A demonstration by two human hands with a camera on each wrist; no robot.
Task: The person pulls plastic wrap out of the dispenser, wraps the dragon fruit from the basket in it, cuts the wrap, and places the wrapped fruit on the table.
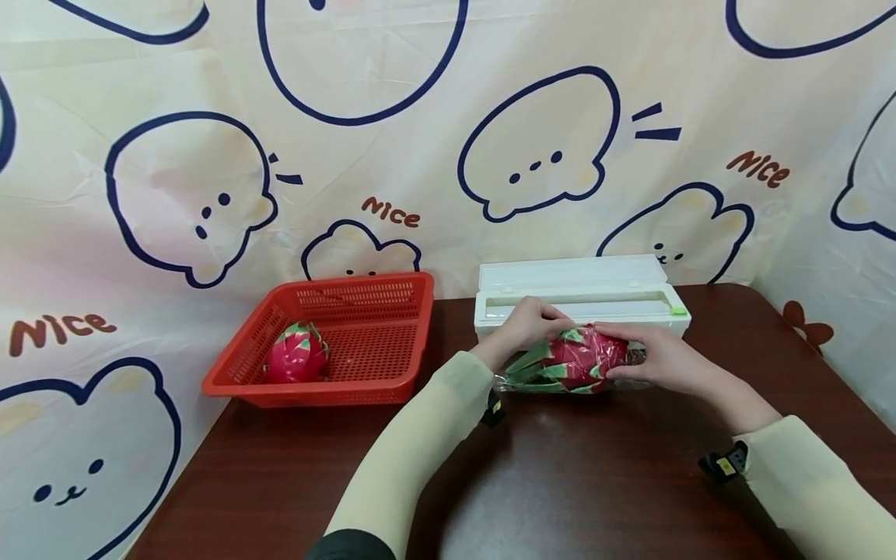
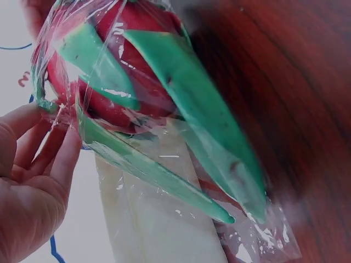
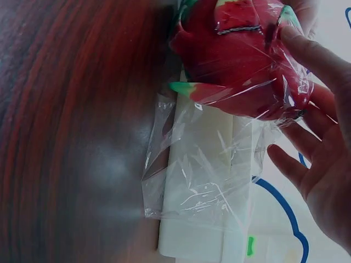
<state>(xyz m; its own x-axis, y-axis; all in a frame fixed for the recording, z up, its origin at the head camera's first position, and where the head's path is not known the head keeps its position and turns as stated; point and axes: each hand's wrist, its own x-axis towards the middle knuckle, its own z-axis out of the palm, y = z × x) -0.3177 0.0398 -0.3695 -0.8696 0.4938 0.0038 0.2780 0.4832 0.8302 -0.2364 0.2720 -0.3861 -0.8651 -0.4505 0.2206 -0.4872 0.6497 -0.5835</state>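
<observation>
A red dragon fruit (image 1: 588, 359) with green scales lies on its side between both hands, wrapped in clear plastic film (image 3: 203, 186). Loose film hangs past each end of it. My left hand (image 1: 528, 330) pinches the film at the far side of the fruit, beside a green scale, as the left wrist view shows. At the fruit's right end, my right hand (image 1: 661, 358) holds it, with the thumb on the wrapped skin and the other fingers around the end. Just behind stands a long white film box (image 1: 570, 274) with its lid up.
To the left, a red plastic basket (image 1: 388, 393) holds another dragon fruit (image 1: 297, 354). The brown table (image 1: 560, 474) runs back to a cartoon-printed cloth (image 1: 434, 171). A small green piece (image 1: 679, 311) sits at the box's right end.
</observation>
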